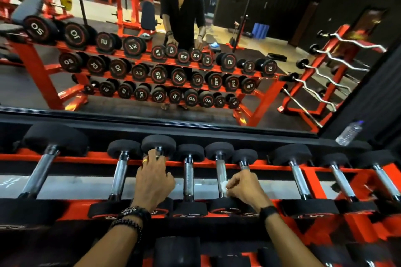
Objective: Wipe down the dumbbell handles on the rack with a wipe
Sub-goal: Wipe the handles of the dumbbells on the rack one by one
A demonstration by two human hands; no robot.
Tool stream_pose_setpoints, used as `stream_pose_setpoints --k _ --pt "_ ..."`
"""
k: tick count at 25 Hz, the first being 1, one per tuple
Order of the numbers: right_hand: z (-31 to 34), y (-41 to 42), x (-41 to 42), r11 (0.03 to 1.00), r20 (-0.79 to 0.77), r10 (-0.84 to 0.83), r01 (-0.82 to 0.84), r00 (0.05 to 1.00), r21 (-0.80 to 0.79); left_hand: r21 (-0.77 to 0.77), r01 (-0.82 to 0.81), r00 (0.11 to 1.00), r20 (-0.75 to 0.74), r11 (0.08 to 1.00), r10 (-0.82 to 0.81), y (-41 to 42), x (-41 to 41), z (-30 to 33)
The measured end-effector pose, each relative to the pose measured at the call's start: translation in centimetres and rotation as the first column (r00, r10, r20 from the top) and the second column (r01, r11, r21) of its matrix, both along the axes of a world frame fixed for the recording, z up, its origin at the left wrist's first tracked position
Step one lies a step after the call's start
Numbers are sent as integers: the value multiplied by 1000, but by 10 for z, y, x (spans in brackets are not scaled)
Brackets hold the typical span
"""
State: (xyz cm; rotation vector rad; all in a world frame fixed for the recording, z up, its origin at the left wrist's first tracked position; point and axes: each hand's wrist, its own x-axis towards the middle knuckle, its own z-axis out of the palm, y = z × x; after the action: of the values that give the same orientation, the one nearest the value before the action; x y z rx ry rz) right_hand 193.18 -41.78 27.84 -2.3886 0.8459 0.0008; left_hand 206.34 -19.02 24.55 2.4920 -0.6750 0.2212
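The right hand has its grip closed on a white wipe, pressed against a dumbbell handle on the top shelf of the red rack. The left hand lies over the neighbouring dumbbell, fingers curled, apparently clasping its handle, which the hand mostly hides.

Dumbbell handles lie side by side on the red rack, with narrow gaps between them. Black heads block the far ends. A mirror closes off the space behind.
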Motion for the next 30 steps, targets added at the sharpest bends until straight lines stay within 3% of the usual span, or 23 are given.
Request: stream_pose_setpoints --k 2,6,10,13,16,24,30 --pt "-1 -4 4 997 -70 -65 63 995 -34 2 -1 1000 0 1000 1 -1 1 -1" --pt "-9 0 11 997 -124 -7 -2 992 -71 5 -3 1000 2 1000 3 -1 0 -1" --pt "4 -2 12 972 -135 -66 94 989 214 20 -13 1000 6 1000 13 -1 0 -1" --pt "-11 -17 15 874 -168 -47 122 985 470 17 -9 1000 1 1000 9 -1 0 -3" --pt "-7 -17 17 806 -94 -140 168 986 567 24 -17 1000 18 1000 17 -2 0 -1" --pt "-13 -11 17 789 -51 -205 195 978 582 16 -20 1000 17 1000 20 -2 0 -2" --pt "-16 -8 21 865 -191 -27 118 981 488 6 -17 1000 -2 1000 17 -2 1 -3"
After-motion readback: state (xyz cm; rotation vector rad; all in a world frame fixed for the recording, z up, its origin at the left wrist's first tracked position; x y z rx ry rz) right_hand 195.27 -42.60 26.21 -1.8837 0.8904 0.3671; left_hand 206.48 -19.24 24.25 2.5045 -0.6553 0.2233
